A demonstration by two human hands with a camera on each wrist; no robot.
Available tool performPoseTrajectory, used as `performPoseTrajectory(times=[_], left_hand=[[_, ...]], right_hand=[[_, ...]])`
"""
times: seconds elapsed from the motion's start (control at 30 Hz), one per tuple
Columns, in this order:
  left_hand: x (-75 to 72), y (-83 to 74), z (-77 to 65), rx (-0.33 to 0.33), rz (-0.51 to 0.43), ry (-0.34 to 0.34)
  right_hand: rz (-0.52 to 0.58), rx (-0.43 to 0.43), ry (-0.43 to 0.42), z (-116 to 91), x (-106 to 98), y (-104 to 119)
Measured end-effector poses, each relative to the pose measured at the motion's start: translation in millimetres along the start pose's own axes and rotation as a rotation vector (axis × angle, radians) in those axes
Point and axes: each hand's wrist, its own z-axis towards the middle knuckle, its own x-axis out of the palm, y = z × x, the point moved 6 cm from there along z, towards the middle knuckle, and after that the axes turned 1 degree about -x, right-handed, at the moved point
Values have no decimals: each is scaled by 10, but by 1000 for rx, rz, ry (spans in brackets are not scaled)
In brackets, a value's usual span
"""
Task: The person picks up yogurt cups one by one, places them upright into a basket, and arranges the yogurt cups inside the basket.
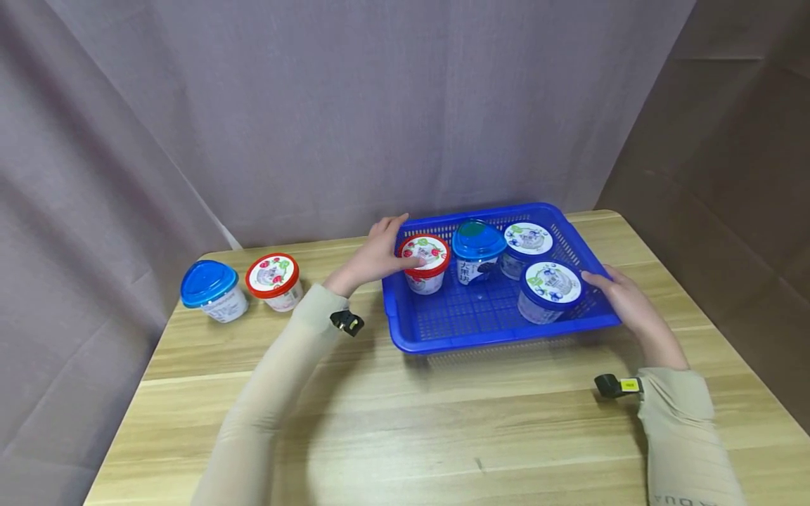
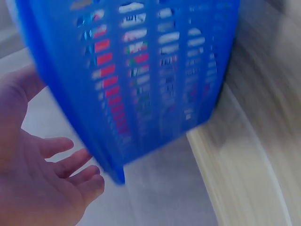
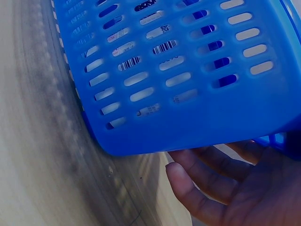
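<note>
A blue plastic basket [image 1: 452,313] is held by its two short sides, its near edge appearing raised off the table. My left hand [image 1: 373,256] grips the left rim, thumb over the top and fingers outside. At the opposite end, my right hand [image 1: 626,299] holds the right rim, thumb on top; the right wrist view has its fingers [image 3: 221,169] curled below the basket. Inside are a red-lidded tub [image 1: 425,265], a tub with a blue rounded-triangular lid [image 1: 477,246], and two tubs with white-and-dark-blue lids, one behind [image 1: 528,240] and one in front [image 1: 549,287].
On the table's left part stand a blue-lidded tub [image 1: 215,289] and a red-lidded tub [image 1: 275,280]. A grey curtain [image 1: 354,126] hangs behind the wooden table [image 1: 443,429], and a brown cloth [image 1: 734,197] covers the right side.
</note>
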Motion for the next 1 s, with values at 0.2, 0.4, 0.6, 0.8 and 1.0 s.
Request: performPoseTrajectory(times=[0.2,0.4,0.6,0.8,1.0], left_hand=[[-226,136,-125,-39,-33,-49],[-486,341,-316,-108,-29,-81],[-719,572,-553,-156,-13,-96],[-903,839,-809,-223,-26,-133],[-985,1066,-1021,-290,-31,-130]], right_hand=[[1,-9,-2,-13,-8,-7],[7,-12,5,0,-2,-10],[0,-19,6,21,10,3],[-5,-28,12,14,22,5],[-25,-19,6,13,2,2]])
